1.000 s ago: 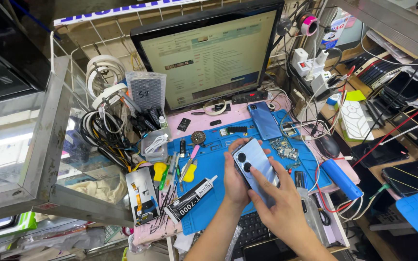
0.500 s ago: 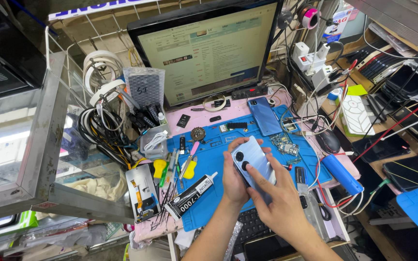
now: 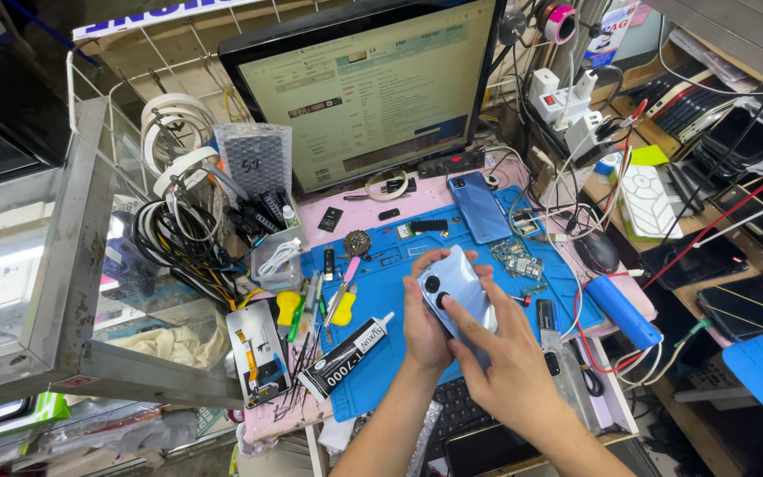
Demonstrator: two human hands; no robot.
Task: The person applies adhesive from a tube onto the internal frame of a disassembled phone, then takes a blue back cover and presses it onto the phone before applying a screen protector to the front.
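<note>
Head view: both hands are clamped on a pale blue smartphone (image 3: 454, 296), back up; left hand (image 3: 426, 331) cups its left edge, right hand (image 3: 505, 353) presses fingers on its back. Beneath lies a blue repair mat (image 3: 381, 371); a glue tube (image 3: 346, 355) sits left of the hands.

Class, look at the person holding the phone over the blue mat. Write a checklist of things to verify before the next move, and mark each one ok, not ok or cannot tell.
1. Both hands on the phone: ok. The left hand cups the light blue phone from the side and the right hand lies over its lower part.
2. Phone's back faces up: ok, camera lenses show.
3. Back cover seated all round: cannot tell, the hands hide the edges.
4. Blue mat below the phone: ok.
5. Glue tube capped: cannot tell.
6. Loose circuit board clear of the hands: ok, it lies apart on the mat.
</note>
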